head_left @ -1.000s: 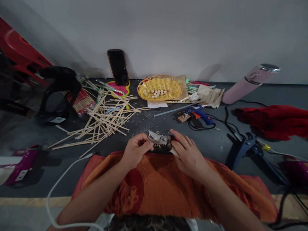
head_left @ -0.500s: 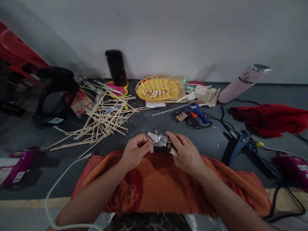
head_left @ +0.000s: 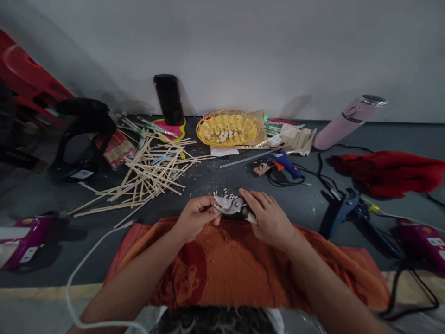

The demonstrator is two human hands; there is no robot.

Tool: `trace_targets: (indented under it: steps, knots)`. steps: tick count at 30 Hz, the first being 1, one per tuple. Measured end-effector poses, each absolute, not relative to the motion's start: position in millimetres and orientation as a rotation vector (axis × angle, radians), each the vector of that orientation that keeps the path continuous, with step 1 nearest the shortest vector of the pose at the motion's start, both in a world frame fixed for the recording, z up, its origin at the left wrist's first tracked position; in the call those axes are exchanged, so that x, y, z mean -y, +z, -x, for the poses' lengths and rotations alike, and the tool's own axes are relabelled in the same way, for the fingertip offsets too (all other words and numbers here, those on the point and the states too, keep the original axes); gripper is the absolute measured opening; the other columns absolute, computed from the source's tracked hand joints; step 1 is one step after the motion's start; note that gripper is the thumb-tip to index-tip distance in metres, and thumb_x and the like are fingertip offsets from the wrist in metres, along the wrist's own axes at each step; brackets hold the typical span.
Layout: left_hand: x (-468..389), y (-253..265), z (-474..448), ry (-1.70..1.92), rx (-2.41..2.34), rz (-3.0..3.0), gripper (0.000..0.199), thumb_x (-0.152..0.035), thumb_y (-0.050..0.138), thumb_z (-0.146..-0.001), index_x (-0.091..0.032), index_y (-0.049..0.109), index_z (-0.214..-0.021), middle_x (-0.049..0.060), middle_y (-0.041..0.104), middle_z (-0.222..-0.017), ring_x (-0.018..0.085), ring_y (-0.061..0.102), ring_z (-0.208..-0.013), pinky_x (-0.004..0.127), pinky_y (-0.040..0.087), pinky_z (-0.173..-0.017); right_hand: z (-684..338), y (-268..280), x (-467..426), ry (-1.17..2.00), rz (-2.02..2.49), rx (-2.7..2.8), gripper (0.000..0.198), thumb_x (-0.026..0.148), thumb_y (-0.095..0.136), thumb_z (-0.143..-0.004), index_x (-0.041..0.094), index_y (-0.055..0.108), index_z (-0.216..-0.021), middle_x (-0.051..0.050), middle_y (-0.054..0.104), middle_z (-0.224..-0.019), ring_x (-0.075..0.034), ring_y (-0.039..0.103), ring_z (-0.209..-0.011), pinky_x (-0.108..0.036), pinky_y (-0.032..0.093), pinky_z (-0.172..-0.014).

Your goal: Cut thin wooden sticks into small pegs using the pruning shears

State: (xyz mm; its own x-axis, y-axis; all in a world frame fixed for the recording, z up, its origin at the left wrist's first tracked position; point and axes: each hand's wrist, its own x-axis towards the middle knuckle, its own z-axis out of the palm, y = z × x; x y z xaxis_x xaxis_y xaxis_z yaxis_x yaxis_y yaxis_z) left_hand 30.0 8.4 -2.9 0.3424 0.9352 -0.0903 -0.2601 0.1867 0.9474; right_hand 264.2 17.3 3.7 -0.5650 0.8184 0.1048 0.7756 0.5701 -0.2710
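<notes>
My right hand (head_left: 269, 214) is wrapped round the handles of a pair of pruning shears (head_left: 237, 204), whose metal blades point left. Close to the blade tips, my left hand (head_left: 198, 215) is closed in a pinch. Whatever its fingers hold is too small or hidden to make out. Small pale cut pieces (head_left: 225, 191) lie on the dark table just beyond the blades. An orange towel (head_left: 239, 269) is spread beneath both forearms.
Loose wooden sticks (head_left: 149, 174) lie piled at the left. A yellow wicker basket (head_left: 227, 123) holds small pale pieces. A blue glue gun (head_left: 283, 163), a pink bottle (head_left: 347, 123), a red cloth (head_left: 389, 171) and a dark blue tool (head_left: 342, 213) stand or lie rightward. A phone (head_left: 168, 99) leans on the wall.
Both hands and the shears stay almost in place. More of the small pale pieces show behind the blades, and the view has shifted slightly.
</notes>
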Motion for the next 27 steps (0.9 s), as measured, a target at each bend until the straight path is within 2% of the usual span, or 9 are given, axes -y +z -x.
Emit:
trace_targets:
  steps: [10,13,15,18,21,27]
  knots:
    - [-8.5,1.0,-33.4,0.977,-0.922,-0.944,0.024,-0.036,0.062,-0.085,-0.015,0.059,-0.074,-0.003,0.055,-0.056,0.006,0.036,-0.047,0.021,0.022,-0.047,-260.2,0.4,-11.3,0.249,1.397,2.52,0.062,0.012,0.049,-0.08,0.017,0.035,-0.141,-0.013,0.057,-0.114,-0.025,0.054,-0.1,-0.038,0.045,-0.089]
    - [-8.5,1.3,-34.9,1.019,-0.988,-1.045,0.022,-0.033,0.062,-0.085,-0.015,0.058,-0.074,-0.001,0.06,-0.062,0.007,0.044,-0.052,0.019,0.03,-0.052,-259.7,0.8,-10.9,0.269,1.429,2.494,0.06,0.013,0.048,-0.081,0.016,0.036,-0.14,-0.013,0.058,-0.113,-0.025,0.055,-0.097,-0.037,0.045,-0.088]
    - [-8.5,2.0,-35.1,1.036,-1.022,-1.132,0.019,-0.031,0.064,-0.084,-0.015,0.06,-0.075,0.001,0.064,-0.067,0.009,0.052,-0.061,0.021,0.037,-0.061,-260.4,0.8,-12.1,0.272,1.436,2.49,0.062,0.014,0.049,-0.081,0.017,0.035,-0.141,-0.013,0.057,-0.115,-0.025,0.055,-0.099,-0.038,0.045,-0.088]
    - [-8.2,3.5,-34.5,1.035,-1.024,-1.179,0.019,-0.03,0.062,-0.085,-0.014,0.062,-0.075,0.003,0.068,-0.071,0.012,0.058,-0.069,0.024,0.041,-0.071,-262.2,1.5,-14.5,0.268,1.427,2.518,0.067,0.014,0.051,-0.079,0.017,0.031,-0.143,-0.013,0.055,-0.122,-0.027,0.052,-0.105,-0.04,0.044,-0.09]
    - [-8.1,4.0,-33.3,1.01,-0.983,-1.131,0.02,-0.031,0.063,-0.084,-0.014,0.063,-0.074,0.003,0.068,-0.068,0.013,0.058,-0.067,0.024,0.042,-0.07,-264.1,3.2,-16.3,0.297,1.407,2.556,0.071,0.014,0.05,-0.078,0.017,0.028,-0.145,-0.014,0.052,-0.127,-0.029,0.049,-0.109,-0.043,0.042,-0.091]
    - [-10.2,1.8,-27.3,0.874,-0.859,-0.937,0.024,-0.036,0.068,-0.079,-0.013,0.064,-0.078,0.003,0.065,-0.06,0.011,0.055,-0.056,0.021,0.037,-0.058,-267.3,6.5,-17.3,0.346,1.347,2.582,0.074,0.013,0.051,-0.077,0.018,0.025,-0.147,-0.014,0.051,-0.129,-0.029,0.048,-0.109,-0.044,0.042,-0.09]
